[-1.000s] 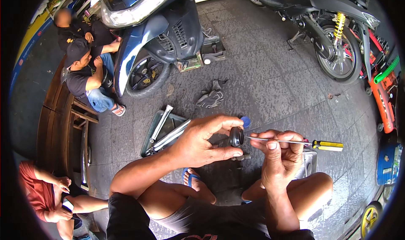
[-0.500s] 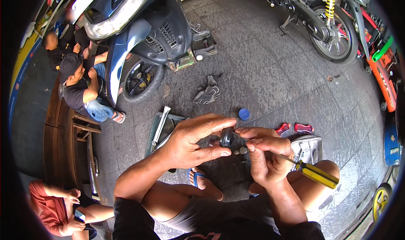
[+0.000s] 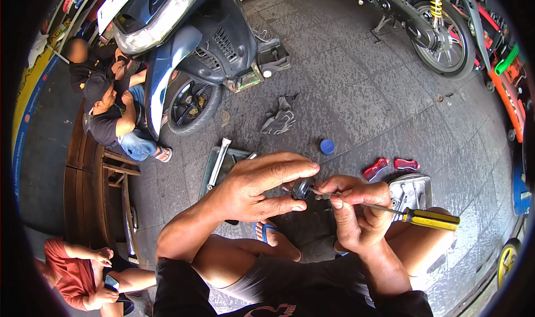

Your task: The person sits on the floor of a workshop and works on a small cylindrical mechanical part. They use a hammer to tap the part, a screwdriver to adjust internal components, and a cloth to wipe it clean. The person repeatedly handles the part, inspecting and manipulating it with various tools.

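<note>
My left hand (image 3: 262, 191) holds a small black ring-shaped part (image 3: 302, 188) between thumb and fingers, above the floor. My right hand (image 3: 359, 208) pinches the thin metal shaft of a screwdriver (image 3: 432, 219), whose yellow and black handle points right, over my knee. The shaft's tip end reaches the right side of the black part; the fingertips partly hide whether it goes inside. Just beyond the hands, a round blue cap (image 3: 327, 146) lies on the floor.
Left of my hands is a dark tray (image 3: 209, 164) with a silver wrench (image 3: 219, 162). Two red-handled tools (image 3: 375, 169) and a silver metal housing (image 3: 427, 189) lie right. A grey glove (image 3: 278, 120), scooter (image 3: 214, 49) and motorcycle wheel (image 3: 448, 49) stand farther off. People sit by a bench (image 3: 83, 205).
The screwdriver has swung to lie nearer level, its handle moving slightly up and right. The black part is tilted differently in my left hand. The whole view has shifted slightly.
</note>
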{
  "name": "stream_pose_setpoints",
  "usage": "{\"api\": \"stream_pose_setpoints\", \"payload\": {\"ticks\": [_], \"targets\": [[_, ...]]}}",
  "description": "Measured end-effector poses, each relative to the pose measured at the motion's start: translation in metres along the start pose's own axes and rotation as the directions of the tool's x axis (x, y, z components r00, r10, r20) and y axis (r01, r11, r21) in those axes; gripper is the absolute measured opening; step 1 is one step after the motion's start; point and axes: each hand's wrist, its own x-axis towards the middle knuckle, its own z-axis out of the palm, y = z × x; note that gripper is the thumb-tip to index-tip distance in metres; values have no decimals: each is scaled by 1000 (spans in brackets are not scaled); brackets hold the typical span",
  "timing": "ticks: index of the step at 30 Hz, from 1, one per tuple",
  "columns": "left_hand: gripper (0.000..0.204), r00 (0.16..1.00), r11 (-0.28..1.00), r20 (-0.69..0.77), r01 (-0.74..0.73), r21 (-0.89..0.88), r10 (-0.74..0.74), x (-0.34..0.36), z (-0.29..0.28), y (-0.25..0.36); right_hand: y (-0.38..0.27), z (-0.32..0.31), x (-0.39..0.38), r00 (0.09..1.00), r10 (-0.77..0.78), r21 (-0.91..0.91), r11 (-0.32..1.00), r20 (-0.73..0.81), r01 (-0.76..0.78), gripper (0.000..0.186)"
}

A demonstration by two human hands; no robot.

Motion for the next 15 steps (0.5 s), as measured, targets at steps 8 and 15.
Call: {"api": "stream_pose_setpoints", "payload": {"ticks": [8, 15], "targets": [[55, 997, 997, 17, -73, 34, 72, 5, -2, 3, -11, -9, 6, 984, -103, -168, 978, 147, 127, 21], [56, 991, 992, -39, -126, 2, 126, 5, 3, 2, -19, 2, -2, 992, 117, 51, 992, -54, -114, 16]]}}
